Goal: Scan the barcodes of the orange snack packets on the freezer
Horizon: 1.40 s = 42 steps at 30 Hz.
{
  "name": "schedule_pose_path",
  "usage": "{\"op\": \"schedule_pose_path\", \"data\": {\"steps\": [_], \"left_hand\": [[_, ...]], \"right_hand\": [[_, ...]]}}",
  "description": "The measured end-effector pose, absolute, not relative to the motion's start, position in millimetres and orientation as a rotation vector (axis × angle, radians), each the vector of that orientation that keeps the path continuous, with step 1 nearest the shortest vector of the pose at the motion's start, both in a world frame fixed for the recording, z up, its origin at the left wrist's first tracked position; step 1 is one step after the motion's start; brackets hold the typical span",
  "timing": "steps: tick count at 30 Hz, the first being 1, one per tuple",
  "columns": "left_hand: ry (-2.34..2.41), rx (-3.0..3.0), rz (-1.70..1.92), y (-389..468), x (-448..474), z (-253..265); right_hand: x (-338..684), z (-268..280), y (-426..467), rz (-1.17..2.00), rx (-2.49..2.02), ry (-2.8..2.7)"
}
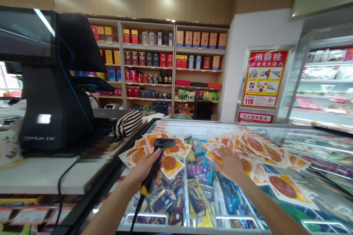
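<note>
Over glass-topped freezer [193, 127]: left hand [147, 167] grasping barcode scanner [164, 143] by handle, at left packet pile [139, 155]. Right hand [228, 163] on left part of right packet pile [255, 144]; cannot tell if pinching any. 2 piles, both on glass.

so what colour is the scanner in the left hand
The scanner is black, with yellow at its lower end: head view.

The scanner [152, 172] looks matt plastic, the till [52, 106] likewise (its screen [22, 36] is glossy). The packets [284, 186] are shiny plastic, the freezer lid [198, 127] smooth glass, the striped bundle [128, 123] cloth, the upper wall [138, 5] glossy, wood-like.
</note>
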<state>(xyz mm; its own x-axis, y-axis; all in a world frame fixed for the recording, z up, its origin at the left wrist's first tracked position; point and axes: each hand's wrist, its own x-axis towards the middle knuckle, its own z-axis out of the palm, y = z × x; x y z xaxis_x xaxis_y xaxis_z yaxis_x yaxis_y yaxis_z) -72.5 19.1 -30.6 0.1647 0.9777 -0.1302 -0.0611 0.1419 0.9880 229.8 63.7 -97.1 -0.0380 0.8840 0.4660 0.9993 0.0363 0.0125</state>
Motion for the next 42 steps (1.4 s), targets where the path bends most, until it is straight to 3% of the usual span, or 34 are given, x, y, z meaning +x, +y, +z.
{"op": "schedule_pose_path", "data": {"steps": [5,10,21,32,42], "left_hand": [[1.109,1.112,1.075,17.1,-74.0,-30.5],[1.123,1.105,1.056,19.1,-74.7,-29.2],[1.092,1.1,1.084,22.6,-82.3,-36.8],[1.151,1.124,1.07,20.5,-83.5,-29.3],[1.167,1.14,1.007,27.3,-71.3,-31.9]], "right_hand": [[206.2,-109.6,90.6,-0.49,-1.904,-2.166],[218.9,-119.1,112.2,-0.376,-2.057,-2.087],[243.2,-122.1,118.5,-0.452,-2.063,-1.973],[115.9,-93.5,157.9,-0.169,-1.573,-2.191],[156.2,-88.1,152.6,-0.155,-1.759,-1.786]]}}
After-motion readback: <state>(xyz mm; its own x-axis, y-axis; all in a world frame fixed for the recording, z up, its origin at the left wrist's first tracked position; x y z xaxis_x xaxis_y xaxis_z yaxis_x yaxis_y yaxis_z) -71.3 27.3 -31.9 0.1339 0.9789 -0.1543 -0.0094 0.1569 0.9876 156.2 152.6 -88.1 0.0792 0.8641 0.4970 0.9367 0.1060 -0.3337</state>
